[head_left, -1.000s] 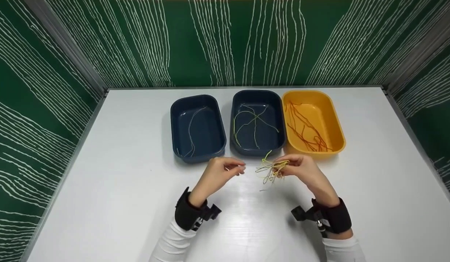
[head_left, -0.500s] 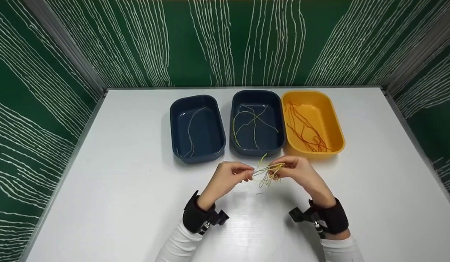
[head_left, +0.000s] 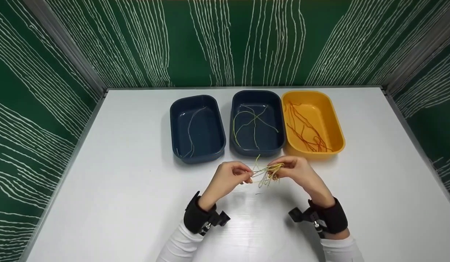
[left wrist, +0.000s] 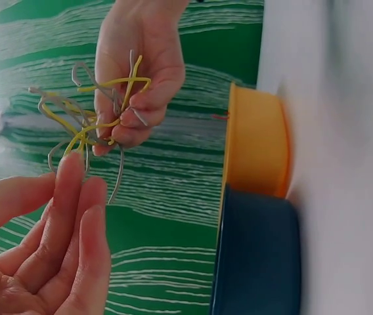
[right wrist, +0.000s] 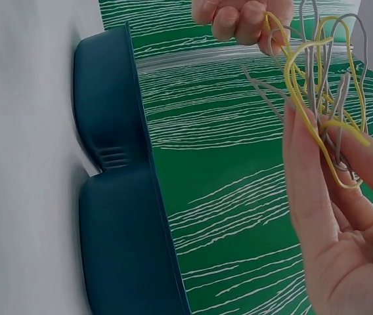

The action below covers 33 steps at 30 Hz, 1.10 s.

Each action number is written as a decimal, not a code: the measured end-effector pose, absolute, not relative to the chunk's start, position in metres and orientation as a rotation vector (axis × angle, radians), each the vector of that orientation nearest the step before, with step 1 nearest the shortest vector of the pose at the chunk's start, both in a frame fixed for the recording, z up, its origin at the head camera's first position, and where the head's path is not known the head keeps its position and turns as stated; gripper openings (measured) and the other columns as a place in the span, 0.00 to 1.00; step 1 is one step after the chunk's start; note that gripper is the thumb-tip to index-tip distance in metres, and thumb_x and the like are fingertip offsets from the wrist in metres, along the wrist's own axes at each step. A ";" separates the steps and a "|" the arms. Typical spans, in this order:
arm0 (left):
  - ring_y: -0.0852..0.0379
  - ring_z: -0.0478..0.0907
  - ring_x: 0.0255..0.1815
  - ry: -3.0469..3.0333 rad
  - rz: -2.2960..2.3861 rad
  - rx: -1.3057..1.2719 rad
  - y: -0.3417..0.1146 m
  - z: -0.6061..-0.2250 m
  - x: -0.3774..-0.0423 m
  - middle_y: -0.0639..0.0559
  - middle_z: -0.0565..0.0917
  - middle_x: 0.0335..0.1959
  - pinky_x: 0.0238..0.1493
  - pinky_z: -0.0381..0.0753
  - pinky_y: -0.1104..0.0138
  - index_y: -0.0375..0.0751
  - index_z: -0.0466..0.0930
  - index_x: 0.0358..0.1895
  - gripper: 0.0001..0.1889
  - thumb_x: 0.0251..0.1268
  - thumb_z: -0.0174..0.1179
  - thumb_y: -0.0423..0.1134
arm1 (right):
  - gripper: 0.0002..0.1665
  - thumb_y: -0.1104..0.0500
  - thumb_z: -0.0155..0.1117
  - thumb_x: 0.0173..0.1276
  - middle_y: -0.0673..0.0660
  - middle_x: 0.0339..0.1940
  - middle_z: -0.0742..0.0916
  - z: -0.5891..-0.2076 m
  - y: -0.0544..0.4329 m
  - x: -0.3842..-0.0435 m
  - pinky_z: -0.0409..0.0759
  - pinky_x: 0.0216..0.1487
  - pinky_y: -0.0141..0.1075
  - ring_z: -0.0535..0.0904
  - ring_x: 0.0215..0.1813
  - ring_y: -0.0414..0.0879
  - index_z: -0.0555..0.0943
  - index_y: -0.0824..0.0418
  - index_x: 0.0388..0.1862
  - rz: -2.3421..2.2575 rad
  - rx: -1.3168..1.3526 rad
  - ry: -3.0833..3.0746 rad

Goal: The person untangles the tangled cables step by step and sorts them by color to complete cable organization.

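Observation:
A tangled bundle of yellow and grey strings (head_left: 271, 171) hangs between the two hands, just in front of the middle bin. My right hand (head_left: 301, 174) grips the bundle between thumb and fingers; in the right wrist view its loops (right wrist: 354, 72) stick out above the fingertips. From the other side, my left hand (head_left: 228, 180) pinches string ends at the bundle's left edge. The left wrist view has the left fingertips (left wrist: 73, 164) right at the yellow loops. Which strands the left hand holds is hard to tell.
Behind the hands stand a left dark blue bin (head_left: 217, 145) with grey string, a middle dark blue bin (head_left: 261, 151) with several yellow-green strings, and a yellow bin (head_left: 330, 123) with orange strings. A short thread (head_left: 258, 193) shows below the bundle. Green walls enclose the white table (head_left: 112, 182).
My left hand has moved right to the bundle and taken hold of string ends. The right hand has shifted slightly left with the bundle. Over the last half second little has moved.

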<state>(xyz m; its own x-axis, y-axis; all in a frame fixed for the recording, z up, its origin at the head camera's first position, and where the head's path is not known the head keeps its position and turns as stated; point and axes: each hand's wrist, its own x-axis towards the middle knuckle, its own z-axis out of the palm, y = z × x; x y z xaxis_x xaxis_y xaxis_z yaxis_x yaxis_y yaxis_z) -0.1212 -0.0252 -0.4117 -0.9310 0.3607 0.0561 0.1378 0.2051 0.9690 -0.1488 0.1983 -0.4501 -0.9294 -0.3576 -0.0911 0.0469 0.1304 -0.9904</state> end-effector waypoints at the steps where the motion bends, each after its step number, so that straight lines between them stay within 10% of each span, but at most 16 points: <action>1: 0.41 0.80 0.27 2.292 1.817 0.484 -0.025 -0.413 -0.121 0.34 0.81 0.25 0.28 0.78 0.68 0.23 0.78 0.31 0.06 0.55 0.56 0.26 | 0.14 0.69 0.60 0.56 0.51 0.31 0.85 -0.451 0.199 -0.149 0.79 0.36 0.35 0.81 0.31 0.43 0.77 0.76 0.42 -1.865 -0.306 2.110; 33: 0.59 0.77 0.19 2.289 1.961 0.405 -0.035 -0.437 -0.134 0.38 0.81 0.23 0.23 0.75 0.73 0.25 0.78 0.30 0.04 0.50 0.58 0.24 | 0.13 0.66 0.59 0.58 0.54 0.31 0.85 -0.454 0.215 -0.155 0.78 0.40 0.37 0.80 0.33 0.44 0.77 0.72 0.41 -1.905 -0.139 2.152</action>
<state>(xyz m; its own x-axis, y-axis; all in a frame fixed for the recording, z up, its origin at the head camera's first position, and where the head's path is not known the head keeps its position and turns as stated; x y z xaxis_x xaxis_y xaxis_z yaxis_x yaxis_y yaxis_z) -0.1343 -0.0350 -0.4369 -0.9596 0.2646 0.0958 0.1353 0.1354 0.9815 -0.1553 0.2148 -0.4542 -0.9607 -0.2439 -0.1322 0.1017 0.1337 -0.9858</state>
